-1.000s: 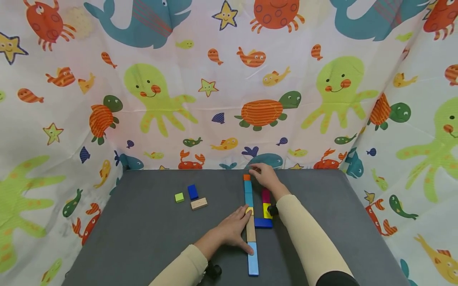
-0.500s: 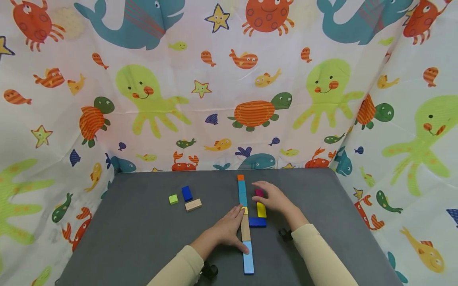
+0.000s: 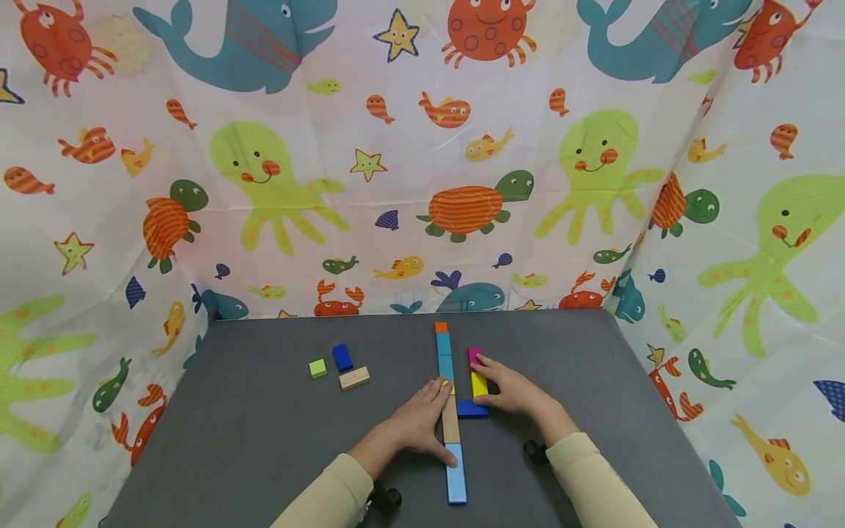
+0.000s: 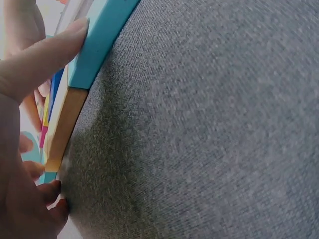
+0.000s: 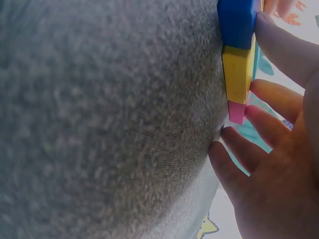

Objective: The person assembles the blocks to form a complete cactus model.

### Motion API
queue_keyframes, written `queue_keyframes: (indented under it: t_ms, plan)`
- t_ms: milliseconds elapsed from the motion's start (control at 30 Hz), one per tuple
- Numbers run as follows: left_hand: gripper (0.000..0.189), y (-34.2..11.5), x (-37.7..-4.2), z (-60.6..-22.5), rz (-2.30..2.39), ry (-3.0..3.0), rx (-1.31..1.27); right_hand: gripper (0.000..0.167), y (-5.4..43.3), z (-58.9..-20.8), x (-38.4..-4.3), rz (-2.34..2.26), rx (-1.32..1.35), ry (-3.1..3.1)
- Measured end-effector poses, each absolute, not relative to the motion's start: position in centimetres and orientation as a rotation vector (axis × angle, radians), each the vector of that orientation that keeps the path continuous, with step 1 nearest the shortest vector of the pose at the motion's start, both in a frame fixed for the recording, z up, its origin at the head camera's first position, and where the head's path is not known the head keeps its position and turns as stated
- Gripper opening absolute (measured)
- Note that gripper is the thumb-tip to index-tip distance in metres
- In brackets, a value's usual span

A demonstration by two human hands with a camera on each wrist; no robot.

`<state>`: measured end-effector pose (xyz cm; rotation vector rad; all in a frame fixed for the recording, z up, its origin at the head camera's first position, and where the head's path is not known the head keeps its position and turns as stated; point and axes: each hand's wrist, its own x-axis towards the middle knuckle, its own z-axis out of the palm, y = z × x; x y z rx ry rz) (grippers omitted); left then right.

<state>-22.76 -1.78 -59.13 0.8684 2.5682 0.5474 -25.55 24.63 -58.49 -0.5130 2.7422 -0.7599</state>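
Observation:
A straight row of blocks runs away from the person: light blue block (image 3: 456,485), plain wood block (image 3: 450,425), a small yellow one partly under fingers, two teal blocks (image 3: 445,367) and an orange block (image 3: 441,327) at the far end. My left hand (image 3: 414,424) rests along its left side, thumb on the light blue block, fingertips at the yellow one. Beside the row lie a blue block (image 3: 470,410), a yellow block (image 3: 478,387) and a magenta block (image 3: 474,355). My right hand (image 3: 518,394) touches these with extended fingers, its thumb at the blue block (image 5: 236,25).
Left of the row, a green cube (image 3: 317,368), another blue block (image 3: 342,358) and a plain wood block (image 3: 354,378) lie loose on the grey table (image 3: 264,440). A printed sea-animal curtain (image 3: 396,242) hangs behind the table's far edge.
My right hand has come back from the far end of the row to the magenta, yellow and blue blocks. The left hand stays at the row. The head view has shifted slightly.

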Motion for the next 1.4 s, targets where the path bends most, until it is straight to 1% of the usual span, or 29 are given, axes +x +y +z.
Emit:
queue_keyframes:
  t_ms: [67,167,333,400,467,633,700,800,1033,1133,1267,1400]
  plan:
    - [0.134,-1.9,-22.8,-59.2,0.597,2.552,0.869,0.075,24.5,-58.5,-25.5,-0.765,-0.506,2.741]
    - [0.121,-2.2,-23.3,-59.2,0.706,2.544,0.884,0.075,24.5,-58.7,-25.5,-0.757,-0.492,2.745]
    - [0.088,-4.3,-25.0,-59.6,0.729,2.849,0.920,0.076,24.7,-58.7,-25.4,-0.776,-0.478,2.740]
    - [0.076,-5.7,-25.7,-59.8,0.657,3.048,0.841,0.076,24.7,-58.6,-25.4,-0.779,-0.482,2.738]
    - [0.069,-7.3,-26.5,-60.0,0.612,3.184,0.709,0.076,24.8,-58.6,-25.3,-0.780,-0.475,2.734]
    - [0.062,-11.0,-27.6,-60.7,0.643,3.264,0.396,0.076,24.9,-58.5,-25.3,-0.775,-0.444,2.730]
    - [0.057,-11.8,-27.7,-60.9,0.681,3.267,0.323,0.076,24.9,-58.5,-25.3,-0.775,-0.440,2.730]
    - [0.048,-12.3,-27.7,-61.3,0.686,3.276,0.288,0.076,25.0,-58.5,-25.2,-0.780,-0.446,2.733]
    - [0.031,-11.9,-27.4,-61.5,0.635,3.297,0.368,0.075,25.0,-58.5,-25.2,-0.795,-0.492,2.730]
    - [0.030,-11.2,-27.3,-61.0,0.712,3.266,0.440,0.076,24.9,-58.5,-25.2,-0.801,-0.502,2.725]
    - [0.035,-9.7,-27.2,-60.1,0.891,3.136,0.561,0.076,24.8,-58.6,-25.3,-0.804,-0.496,2.722]
    - [0.038,-7.8,-26.9,-59.2,0.919,3.029,0.628,0.076,24.7,-58.7,-25.3,-0.805,-0.504,2.723]
